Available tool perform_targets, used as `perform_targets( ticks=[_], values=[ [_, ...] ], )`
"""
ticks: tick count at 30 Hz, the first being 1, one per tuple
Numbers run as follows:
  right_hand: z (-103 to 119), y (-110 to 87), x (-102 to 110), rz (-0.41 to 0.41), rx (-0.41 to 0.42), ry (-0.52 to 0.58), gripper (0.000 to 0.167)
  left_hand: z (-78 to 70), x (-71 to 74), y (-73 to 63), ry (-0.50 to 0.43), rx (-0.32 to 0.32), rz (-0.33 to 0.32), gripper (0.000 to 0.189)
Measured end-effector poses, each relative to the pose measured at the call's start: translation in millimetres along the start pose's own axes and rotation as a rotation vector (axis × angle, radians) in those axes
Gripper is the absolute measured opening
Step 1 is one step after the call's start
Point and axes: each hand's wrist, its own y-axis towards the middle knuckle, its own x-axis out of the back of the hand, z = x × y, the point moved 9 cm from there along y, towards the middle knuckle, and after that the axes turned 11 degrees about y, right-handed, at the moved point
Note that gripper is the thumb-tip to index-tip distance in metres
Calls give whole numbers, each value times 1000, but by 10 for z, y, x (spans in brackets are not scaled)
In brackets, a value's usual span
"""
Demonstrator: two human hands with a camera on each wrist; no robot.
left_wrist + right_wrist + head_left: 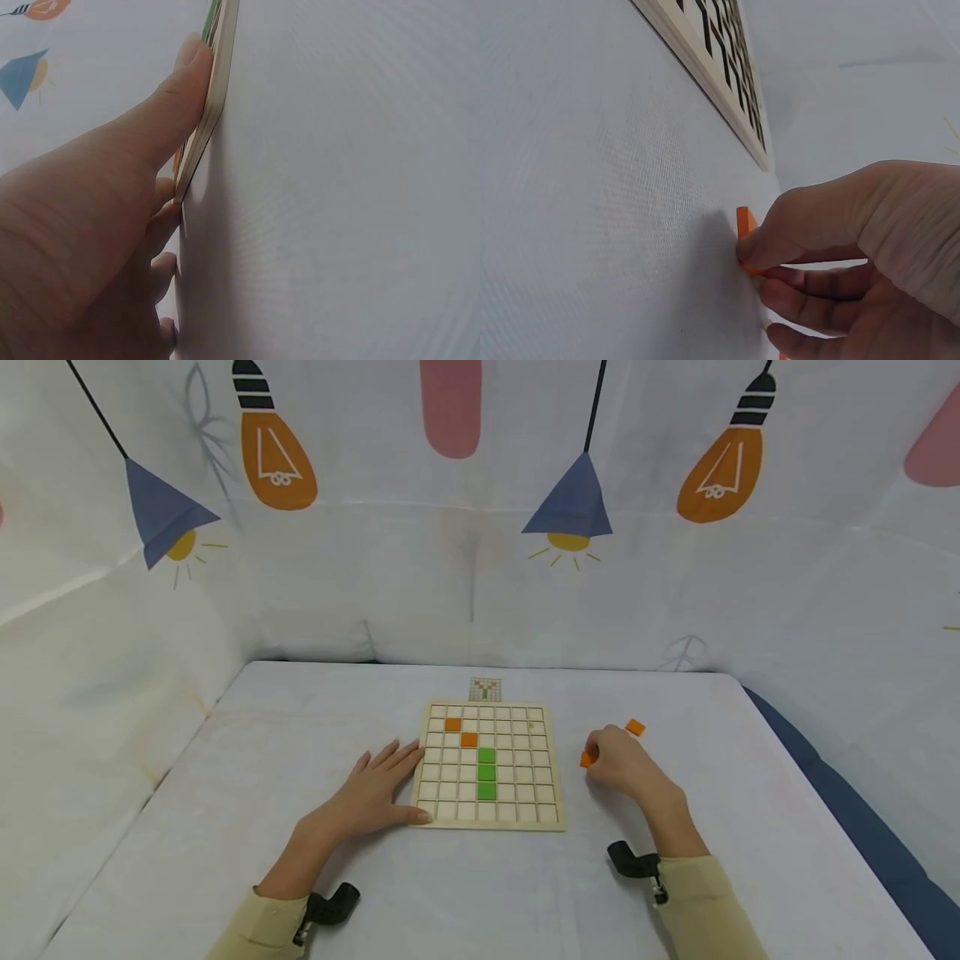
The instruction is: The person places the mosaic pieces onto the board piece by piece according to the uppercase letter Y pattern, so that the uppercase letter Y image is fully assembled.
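Observation:
A square wooden grid board [495, 827] lies mid-table. Two orange tiles, one at the upper left [453, 725] and another diagonally below it [468, 740], sit in its cells. Below them runs a column of three green tiles [487, 772]. My left hand [367, 797] rests along the board's left side, fingers spread and straight, thumb on the lower left corner. To the right of the board, my right hand [626, 764] pinches an orange tile [744, 225] between thumb and fingers, low over the table. Just beyond that hand lies a loose orange tile [635, 727].
Behind the board's far edge lies a small pattern card [485, 690] printed with a grid. A white cloth covers the table [285, 718], and a printed fabric wall [420, 577] rises behind it. Dark blue cloth [847, 802] shows past the right edge.

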Motion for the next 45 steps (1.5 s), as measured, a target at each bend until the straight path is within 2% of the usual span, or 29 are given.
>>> perform_targets(
  ticks=[12, 20, 23, 30, 40, 45],
  values=[
    [-14, 22, -57, -18, -11, -36, 16, 8, -16, -6, -3, 0, -2, 106],
    [41, 22, -94, -64, 67, -95, 9, 8, -20, -6, 1, 4, -7, 105],
    [46, 19, -97, -67, 62, -99, 10, 1, -13, -12, -1, 6, -10, 104],
    [13, 32, -95, -44, 26, -67, 14, -18, 5, -18, -8, 4, -14, 103],
    [-66, 59, -87, -24, 17, 15, 24, 3, -13, -1, 2, -4, -21, 104],
    [-63, 66, -73, -34, 40, 31, 22, 1, -13, 6, 3, -6, -25, 103]
  ],
)
